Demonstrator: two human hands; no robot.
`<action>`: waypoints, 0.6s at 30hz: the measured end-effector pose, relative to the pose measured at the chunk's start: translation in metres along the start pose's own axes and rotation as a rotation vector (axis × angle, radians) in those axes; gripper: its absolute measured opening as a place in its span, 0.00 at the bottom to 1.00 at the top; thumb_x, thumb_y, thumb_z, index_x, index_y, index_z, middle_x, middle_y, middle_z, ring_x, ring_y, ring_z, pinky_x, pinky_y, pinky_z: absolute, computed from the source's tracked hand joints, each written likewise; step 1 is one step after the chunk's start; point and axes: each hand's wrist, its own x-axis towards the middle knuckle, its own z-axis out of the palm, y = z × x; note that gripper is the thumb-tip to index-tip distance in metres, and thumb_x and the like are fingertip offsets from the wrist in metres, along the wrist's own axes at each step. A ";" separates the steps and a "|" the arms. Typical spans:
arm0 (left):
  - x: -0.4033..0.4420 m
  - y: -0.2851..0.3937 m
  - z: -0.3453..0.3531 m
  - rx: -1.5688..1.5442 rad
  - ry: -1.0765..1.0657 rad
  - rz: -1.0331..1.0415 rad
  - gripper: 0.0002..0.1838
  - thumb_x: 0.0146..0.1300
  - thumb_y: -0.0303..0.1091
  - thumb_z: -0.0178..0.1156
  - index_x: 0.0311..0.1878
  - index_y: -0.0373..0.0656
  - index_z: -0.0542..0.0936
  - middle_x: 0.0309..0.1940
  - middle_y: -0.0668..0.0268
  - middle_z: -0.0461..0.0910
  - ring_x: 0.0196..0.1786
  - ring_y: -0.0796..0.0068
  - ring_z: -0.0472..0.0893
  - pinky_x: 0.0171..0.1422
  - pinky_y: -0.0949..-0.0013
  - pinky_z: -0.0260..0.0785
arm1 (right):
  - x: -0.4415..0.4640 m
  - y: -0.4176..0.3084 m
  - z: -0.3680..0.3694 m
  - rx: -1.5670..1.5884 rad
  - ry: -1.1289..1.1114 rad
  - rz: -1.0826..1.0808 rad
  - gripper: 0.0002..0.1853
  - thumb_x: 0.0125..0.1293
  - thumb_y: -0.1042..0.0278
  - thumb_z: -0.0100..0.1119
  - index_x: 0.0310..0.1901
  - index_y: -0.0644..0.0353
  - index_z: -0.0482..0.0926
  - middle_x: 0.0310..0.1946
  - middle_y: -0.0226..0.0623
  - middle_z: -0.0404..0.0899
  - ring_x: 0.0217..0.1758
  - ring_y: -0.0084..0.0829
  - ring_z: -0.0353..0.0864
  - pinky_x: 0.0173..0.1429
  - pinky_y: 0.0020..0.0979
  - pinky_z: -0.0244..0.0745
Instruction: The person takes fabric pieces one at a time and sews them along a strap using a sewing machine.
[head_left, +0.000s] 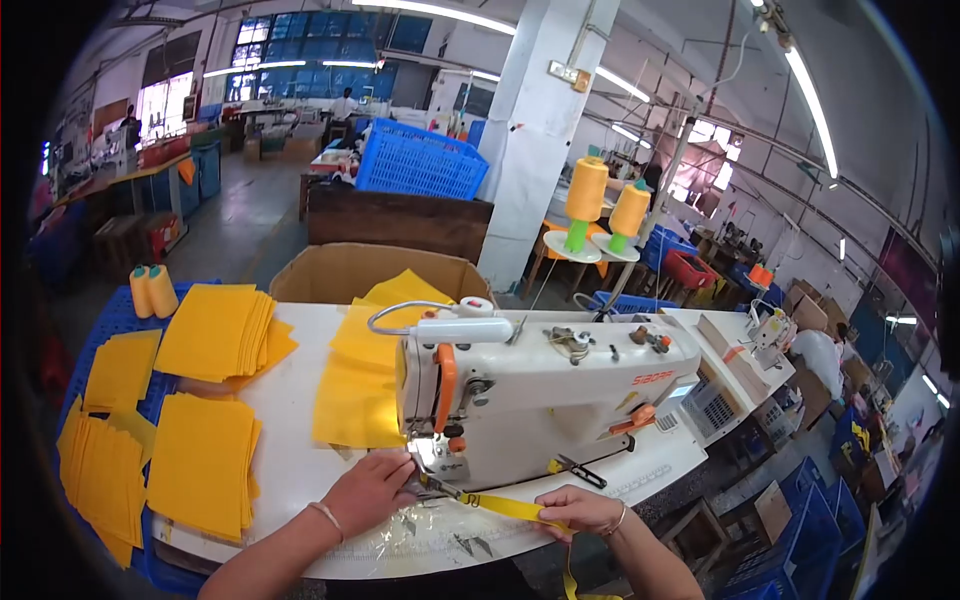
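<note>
A white sewing machine (540,390) stands on a white table (300,400). My left hand (372,490) lies at the needle area, its fingers close together beside the presser foot; what they hold, if anything, is hidden. My right hand (582,510) is closed on a yellow strip (508,506), which runs from the metal guide at the needle plate to my fingers and hangs over the table's front edge. Yellow fabric (360,390) lies behind and left of the machine head. Stacks of yellow pieces (203,465) rest at the left.
Black thread snips (582,472) lie right of the strip. A blue crate (130,370) supports stacks and thread spools (153,291) at the left. Behind the table is a cardboard box (375,268). Yellow thread cones (587,190) stand above the machine. People are far behind.
</note>
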 end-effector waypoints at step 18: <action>-0.155 -0.075 -0.135 -0.091 0.219 -0.692 0.04 0.58 0.29 0.61 0.30 0.41 0.76 0.30 0.62 0.75 0.35 0.61 0.72 0.45 0.63 0.65 | 0.012 -0.075 0.138 -1.543 0.332 -0.597 0.12 0.65 0.63 0.66 0.48 0.55 0.82 0.37 0.35 0.78 0.39 0.39 0.78 0.44 0.35 0.74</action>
